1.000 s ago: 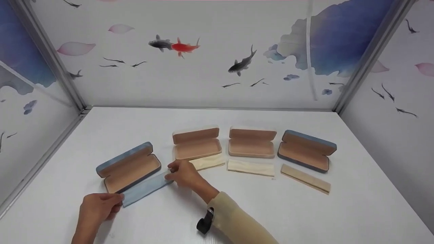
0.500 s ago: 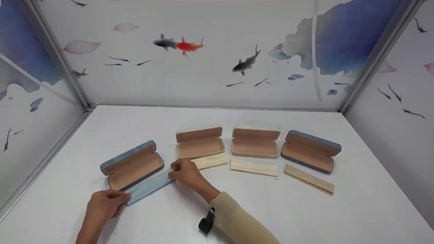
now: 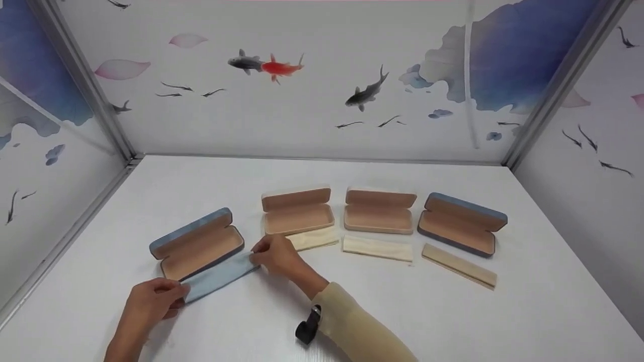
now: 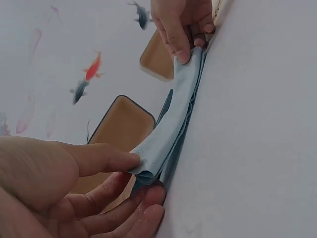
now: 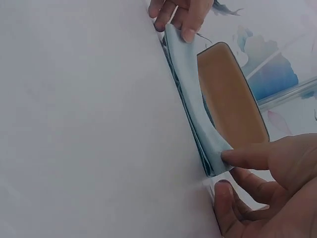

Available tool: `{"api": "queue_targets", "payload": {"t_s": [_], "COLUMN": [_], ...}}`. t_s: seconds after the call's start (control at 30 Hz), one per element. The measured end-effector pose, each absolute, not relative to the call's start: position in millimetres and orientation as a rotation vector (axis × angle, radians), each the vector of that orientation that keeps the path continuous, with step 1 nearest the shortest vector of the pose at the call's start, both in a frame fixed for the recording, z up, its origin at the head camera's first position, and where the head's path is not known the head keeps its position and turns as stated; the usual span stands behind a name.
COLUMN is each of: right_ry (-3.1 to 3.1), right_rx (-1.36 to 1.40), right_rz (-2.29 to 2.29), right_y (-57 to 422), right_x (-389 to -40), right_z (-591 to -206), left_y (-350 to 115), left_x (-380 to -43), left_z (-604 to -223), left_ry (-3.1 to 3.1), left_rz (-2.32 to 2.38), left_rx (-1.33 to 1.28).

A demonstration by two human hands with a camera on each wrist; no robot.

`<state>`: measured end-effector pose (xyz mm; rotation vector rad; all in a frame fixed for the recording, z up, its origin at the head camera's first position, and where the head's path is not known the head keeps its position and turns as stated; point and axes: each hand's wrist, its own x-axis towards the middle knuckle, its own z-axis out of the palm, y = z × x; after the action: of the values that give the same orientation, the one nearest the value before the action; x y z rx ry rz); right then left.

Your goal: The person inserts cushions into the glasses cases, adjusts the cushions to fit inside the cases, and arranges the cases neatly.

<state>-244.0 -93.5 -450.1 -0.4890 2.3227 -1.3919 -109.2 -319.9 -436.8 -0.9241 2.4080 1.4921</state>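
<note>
A folded light-blue cloth (image 3: 219, 278) stretches between both hands, just in front of an open blue glasses case (image 3: 198, 246) with a tan lining. My left hand (image 3: 151, 301) pinches its near-left end between thumb and fingers. At the far-right end, my right hand (image 3: 278, 256) pinches the other short edge. The wrist views show the stacked layers of the cloth (image 4: 171, 119) along its edge, and its middle sags slightly between the two grips. Behind it in the right wrist view is the tan inside of the case (image 5: 233, 94).
Two pale open cases (image 3: 298, 216) (image 3: 378, 218) and another blue open case (image 3: 458, 229) stand to the right. Before them lie cream folded cloths (image 3: 314, 240) (image 3: 377, 249) and a beige one (image 3: 459, 266). Printed panels wall the white table (image 3: 453, 327).
The left hand has shifted slightly, and the cloth's left end has risen a little with it. The right hand keeps its pinch in nearly the same place. The head view has shifted slightly.
</note>
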Motion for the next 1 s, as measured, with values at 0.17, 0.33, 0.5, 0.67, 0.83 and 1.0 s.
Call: {"api": "queue_targets", "payload": {"t_s": [0.17, 0.33, 0.5, 0.67, 0.83, 1.0], "right_ry": [2.247, 2.182, 2.148, 2.146, 2.141, 2.17], "right_rx": [-0.391, -0.356, -0.4, -0.427, -0.429, -0.448], "right_rz": [-1.43, -1.516, -1.624, -1.659, -1.711, -1.729], "right_y": [-99, -102, -104, -107, -111, -116], "right_x": [-243, -242, -242, -243, -246, -252], "right_z": [-446, -445, -447, -449, -445, -440], "left_y": [-327, -330, -330, -331, -332, -333], "left_x": [-106, -104, -104, -102, -103, -103], "left_z": [-437, -435, -433, -430, -426, -420], "left_ry": [2.45, 2.455, 2.429, 2.419, 2.411, 2.391], "left_rz": [1.551, 1.625, 1.692, 1.719, 1.744, 1.777], "left_rx": [-0.911, -0.907, -0.938, -0.952, -0.95, -0.942]}}
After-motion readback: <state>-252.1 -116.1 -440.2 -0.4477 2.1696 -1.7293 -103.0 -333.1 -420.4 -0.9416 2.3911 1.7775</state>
